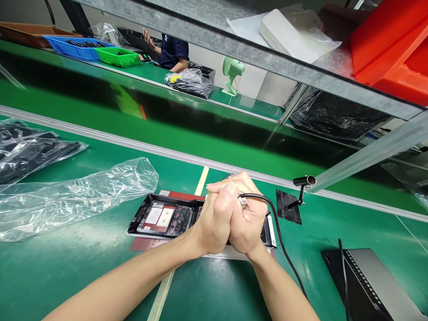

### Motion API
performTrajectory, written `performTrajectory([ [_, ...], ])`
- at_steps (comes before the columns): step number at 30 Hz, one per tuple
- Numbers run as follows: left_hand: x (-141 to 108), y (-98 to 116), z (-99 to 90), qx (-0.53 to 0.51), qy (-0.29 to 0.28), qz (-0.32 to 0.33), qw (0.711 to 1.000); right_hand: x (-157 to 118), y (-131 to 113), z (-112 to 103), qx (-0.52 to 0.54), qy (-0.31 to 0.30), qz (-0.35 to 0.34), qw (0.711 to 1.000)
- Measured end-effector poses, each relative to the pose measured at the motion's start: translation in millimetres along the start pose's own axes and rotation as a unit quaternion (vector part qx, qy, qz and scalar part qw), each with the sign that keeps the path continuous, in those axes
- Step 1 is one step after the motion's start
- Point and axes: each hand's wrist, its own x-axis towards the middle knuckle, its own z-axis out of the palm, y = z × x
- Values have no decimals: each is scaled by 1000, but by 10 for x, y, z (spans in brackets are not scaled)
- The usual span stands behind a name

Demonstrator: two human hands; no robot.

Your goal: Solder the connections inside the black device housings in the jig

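My left hand (216,218) and my right hand (249,214) are closed together around a tool whose body is mostly hidden by the fingers. A black cable (279,232) comes out at the top of the grip and runs down to the right. Under the hands lies a black plastic housing (150,229), its left part showing round openings and white labels. The housing rests on a reddish-brown pad (138,244). Whatever the tool's tip touches is hidden behind the hands.
Clear plastic bags (83,196) lie at the left. A small holder with a metal tube (304,180) stands right of the housing. A grey and black panel (374,281) lies at the lower right. A metal shelf (200,35) crosses above. Behind, a person (174,51) sits near a fan (232,71).
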Motion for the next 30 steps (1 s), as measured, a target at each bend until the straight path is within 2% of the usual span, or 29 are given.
performTrajectory([
  [4, -12, -51, -10, -18, -16, -4, 1000, 0, 4, -3, 8, -1, 0, 1000],
  [15, -37, -97, -8, 11, 6, 46, 999, 1, 12, -7, 1, -2, -8, 1000],
  [30, -25, -110, -1, 7, -16, 47, 999, -10, 23, -8, -2, -1, -8, 1000],
])
